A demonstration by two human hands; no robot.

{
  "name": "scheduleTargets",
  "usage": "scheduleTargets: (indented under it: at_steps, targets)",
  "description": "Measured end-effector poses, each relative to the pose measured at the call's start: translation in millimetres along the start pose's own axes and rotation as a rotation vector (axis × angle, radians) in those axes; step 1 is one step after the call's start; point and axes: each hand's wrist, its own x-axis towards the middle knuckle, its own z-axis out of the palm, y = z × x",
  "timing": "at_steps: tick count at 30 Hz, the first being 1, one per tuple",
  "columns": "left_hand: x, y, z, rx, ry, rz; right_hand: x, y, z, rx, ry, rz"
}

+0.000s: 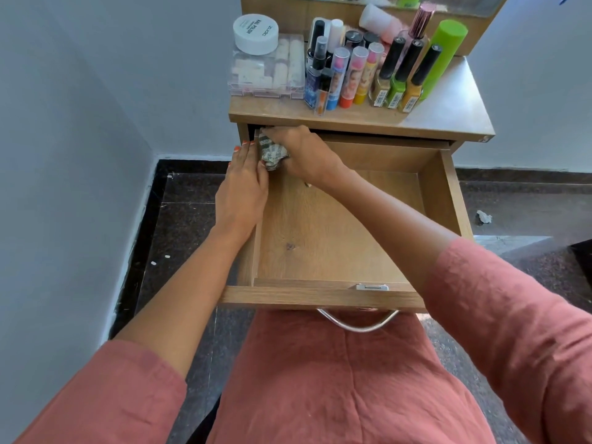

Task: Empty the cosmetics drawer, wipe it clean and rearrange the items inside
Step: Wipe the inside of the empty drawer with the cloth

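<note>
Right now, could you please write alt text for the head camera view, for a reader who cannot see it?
A person's right hand presses a crumpled cloth into the back left corner of an open, empty wooden drawer, while the left hand rests on its left wall. Cosmetics bottles and a clear box stand on the tabletop above.

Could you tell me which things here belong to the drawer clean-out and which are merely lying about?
Part of the job:
drawer
cloth in right hand
left hand on the drawer's side
cosmetics on the tabletop

Lying about:
crumpled paper on the floor
</note>
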Motion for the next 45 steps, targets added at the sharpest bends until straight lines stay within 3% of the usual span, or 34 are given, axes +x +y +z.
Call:
scheduleTargets:
  at_steps: [3,9,19,29,37,45]
  targets:
    - [2.0,-4.7,-9.3,0.005,-0.025,-0.075,-0.7,-2.9,2.0,0.103,0.050,0.010]
    - [-0.7,-16.2,-19.3,-0.021,-0.112,-0.014,7.0,-5.9,-1.3,-0.046,-0.050,-0.086]
    - [19.1,-21.1,-33.8,-0.051,0.029,0.059,-40.1,-12.0,5.1,-0.016,-0.152,-0.238]
    - [36.3,-19.2,-35.1,0.137,-0.310,0.256,-105.0,-35.2,6.6,0.095,-0.363,-0.434]
    - [39.8,-18.1,-36.3,0.175,-0.326,0.267,-75.7,-28.4,6.2,0.062,-0.266,-0.316]
    - [29.6,-9.9,-29.5,0.135,-0.268,0.209,-97.3,-39.8,14.1,0.311,-0.314,-0.498]
